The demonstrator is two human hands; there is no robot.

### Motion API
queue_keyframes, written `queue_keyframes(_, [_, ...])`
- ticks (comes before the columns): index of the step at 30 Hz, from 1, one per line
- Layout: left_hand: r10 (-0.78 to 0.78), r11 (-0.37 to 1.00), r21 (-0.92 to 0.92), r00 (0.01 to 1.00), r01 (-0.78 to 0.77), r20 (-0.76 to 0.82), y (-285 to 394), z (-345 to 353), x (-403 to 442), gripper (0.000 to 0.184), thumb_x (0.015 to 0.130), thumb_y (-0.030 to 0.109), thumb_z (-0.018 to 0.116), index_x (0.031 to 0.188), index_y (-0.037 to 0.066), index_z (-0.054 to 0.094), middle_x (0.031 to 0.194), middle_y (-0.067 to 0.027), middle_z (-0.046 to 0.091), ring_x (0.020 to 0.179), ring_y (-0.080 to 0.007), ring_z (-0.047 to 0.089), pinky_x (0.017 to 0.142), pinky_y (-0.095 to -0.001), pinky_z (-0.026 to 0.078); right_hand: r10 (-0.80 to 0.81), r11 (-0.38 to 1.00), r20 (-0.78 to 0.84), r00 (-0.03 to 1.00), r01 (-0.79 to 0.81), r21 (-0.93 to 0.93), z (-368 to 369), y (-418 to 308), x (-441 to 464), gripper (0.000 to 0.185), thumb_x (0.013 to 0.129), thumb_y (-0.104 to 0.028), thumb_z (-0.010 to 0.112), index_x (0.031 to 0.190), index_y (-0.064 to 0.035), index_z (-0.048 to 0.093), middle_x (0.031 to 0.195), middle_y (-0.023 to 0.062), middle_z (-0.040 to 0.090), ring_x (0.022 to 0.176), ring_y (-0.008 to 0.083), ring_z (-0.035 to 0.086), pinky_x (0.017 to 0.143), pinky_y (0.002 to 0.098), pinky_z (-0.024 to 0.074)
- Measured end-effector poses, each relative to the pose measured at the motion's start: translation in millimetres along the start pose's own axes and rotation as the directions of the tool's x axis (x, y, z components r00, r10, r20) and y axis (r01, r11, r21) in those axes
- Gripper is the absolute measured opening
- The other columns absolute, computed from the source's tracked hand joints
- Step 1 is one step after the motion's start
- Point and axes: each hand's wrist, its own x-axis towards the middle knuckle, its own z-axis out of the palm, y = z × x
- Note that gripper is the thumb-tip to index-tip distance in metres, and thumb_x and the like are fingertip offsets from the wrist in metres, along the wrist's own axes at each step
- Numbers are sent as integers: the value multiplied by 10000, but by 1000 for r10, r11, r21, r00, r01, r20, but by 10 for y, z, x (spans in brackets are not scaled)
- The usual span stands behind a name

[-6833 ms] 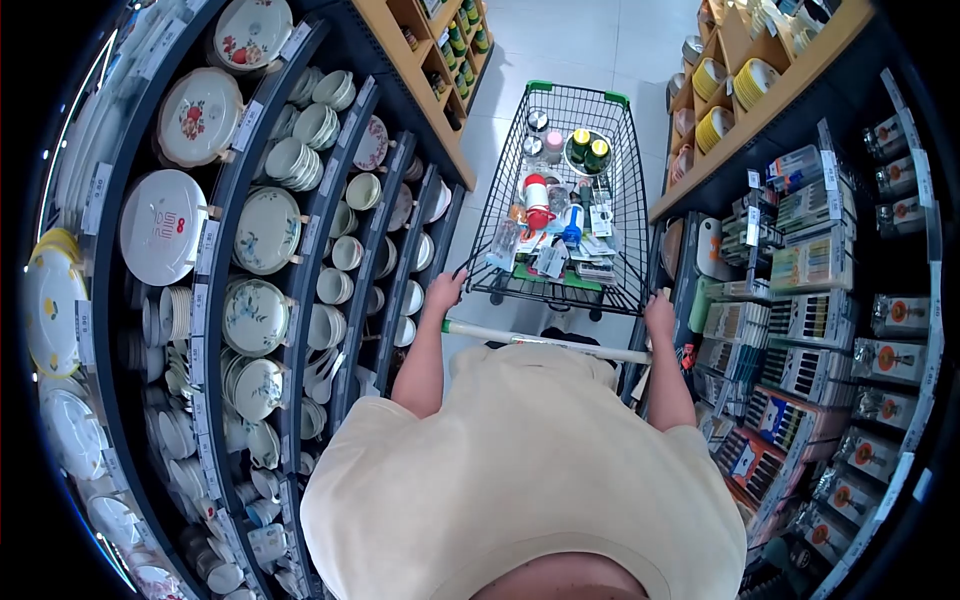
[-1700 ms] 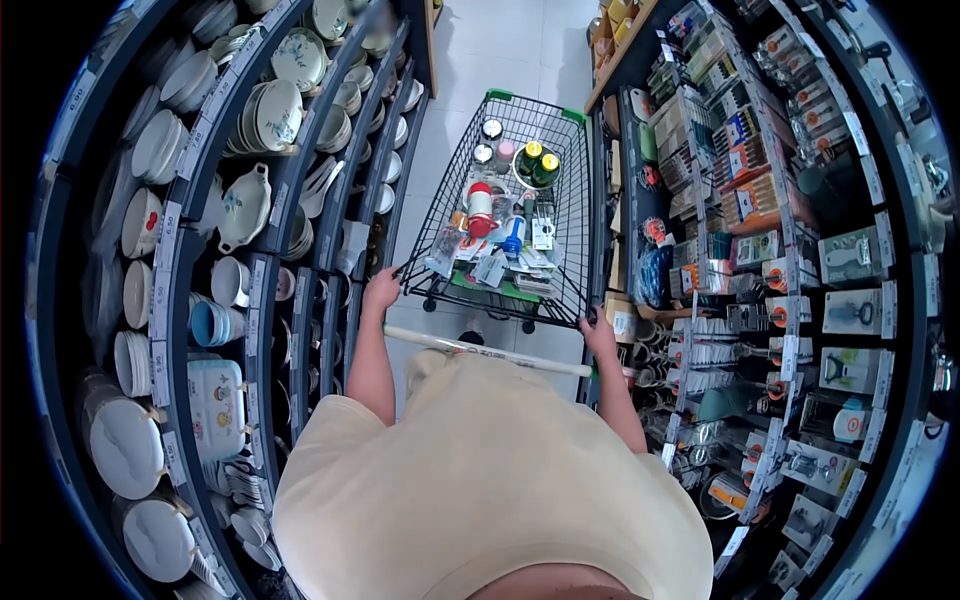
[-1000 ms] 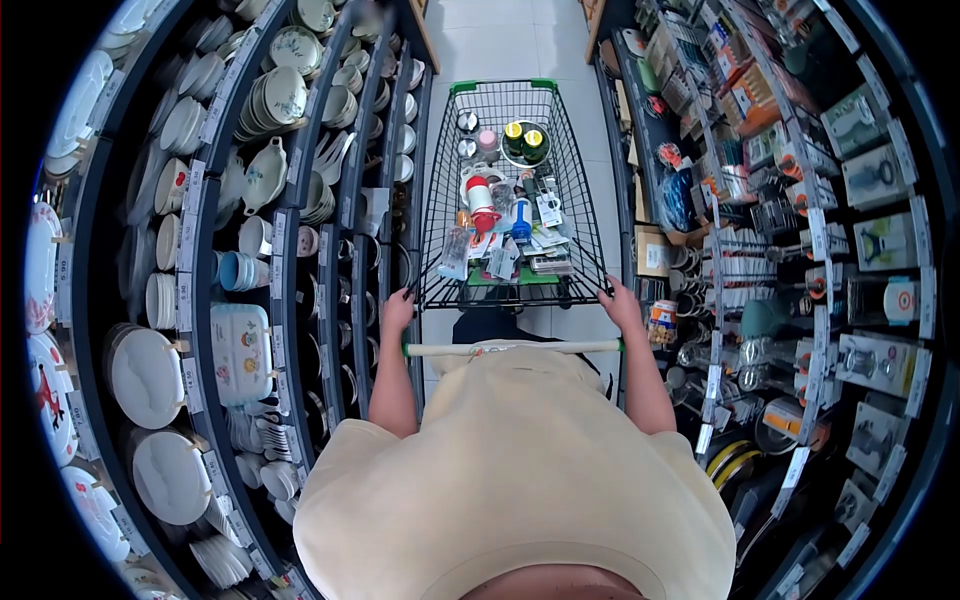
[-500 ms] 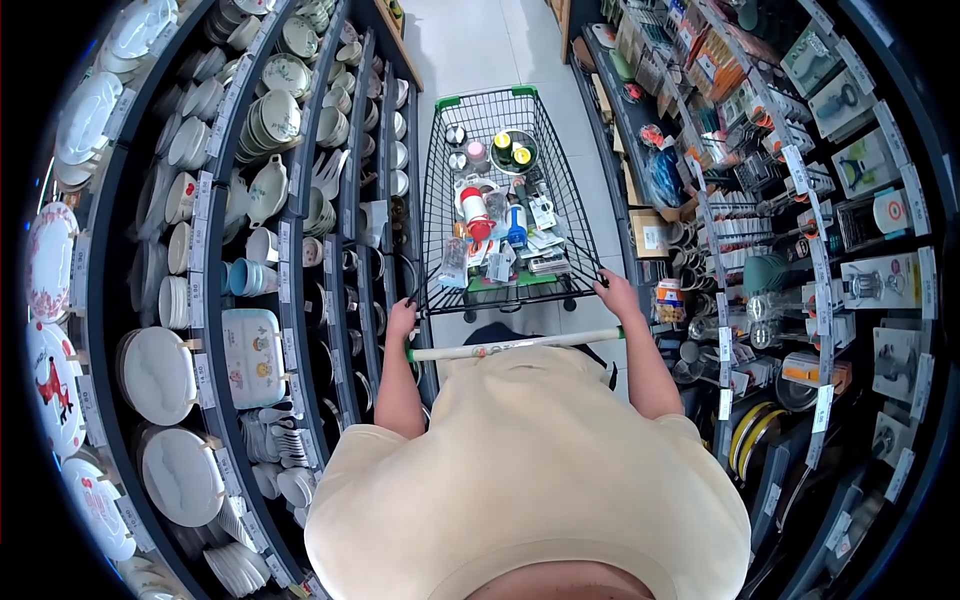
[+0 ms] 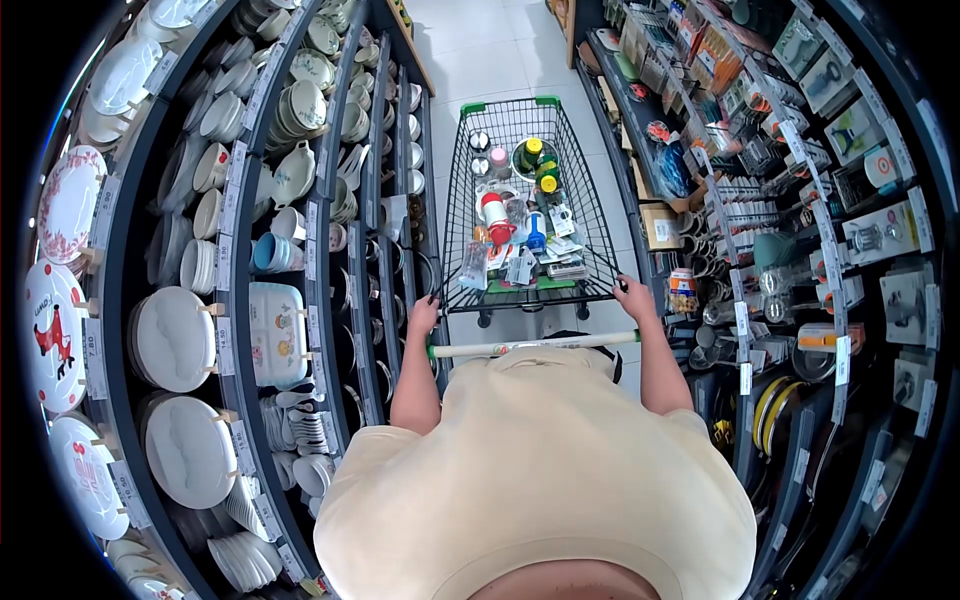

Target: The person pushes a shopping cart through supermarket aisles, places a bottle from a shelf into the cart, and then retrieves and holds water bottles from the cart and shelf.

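Observation:
Both hands are closed on the near corners of a black wire shopping cart (image 5: 510,104) with green corner pieces. My left hand (image 5: 425,314) wraps the left corner, just above the white handlebar (image 5: 535,344). At the right corner, my right hand (image 5: 632,298) grips the black frame. Inside the cart are a red-and-white bottle (image 5: 495,215), a blue bottle (image 5: 537,232), a pink-capped jar (image 5: 499,158), and two yellow-capped bottles, one standing (image 5: 534,147) and one leaning (image 5: 548,184). Several small packets lie among them.
Shelves close to the cart's left hold white plates (image 5: 175,340), bowls (image 5: 205,265) and a patterned tray (image 5: 277,333). On the right hang packaged kitchen tools (image 5: 715,65), near yellow-rimmed round items (image 5: 775,415). Pale tiled floor (image 5: 475,45) stretches ahead.
Cart and hands appear farther right in view. Shelf goods on both sides sit higher relative to the cart. The yellow-capped bottles are farther apart, one now leaning. Both hands keep their hold.

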Motion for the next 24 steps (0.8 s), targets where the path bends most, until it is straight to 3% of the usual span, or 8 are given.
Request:
queue_keyframes(6, [14,1000,-23,999,-13,39,-264,-87,-160,307,964,223,569,1135,-20,647,822,-163,669,658,-278,676,531,-382,561,28,999,-35,999,-27,22,150,-42,-509,416,863,-346,672,1217,-127,665,1056,221,701,1005,398,665,881,463,532])
queue_keyframes(10, [-3,999,-39,999,4,35,-445,-115,-239,363,963,235,571,1233,-1,628,894,-180,687,720,-294,695,560,-389,580,43,998,-45,998,-41,40,276,25,-746,411,860,-341,673,1215,-134,667,1041,222,703,997,396,669,877,465,533])
queue_keyframes(24, [38,996,78,999,-36,-18,-600,-145,-880,351,972,288,554,1170,12,642,888,-216,694,733,-335,701,642,-422,566,32,999,-43,999,-31,36,425,175,-1455,413,866,-320,665,1222,-112,660,1014,225,707,963,399,674,858,456,538])
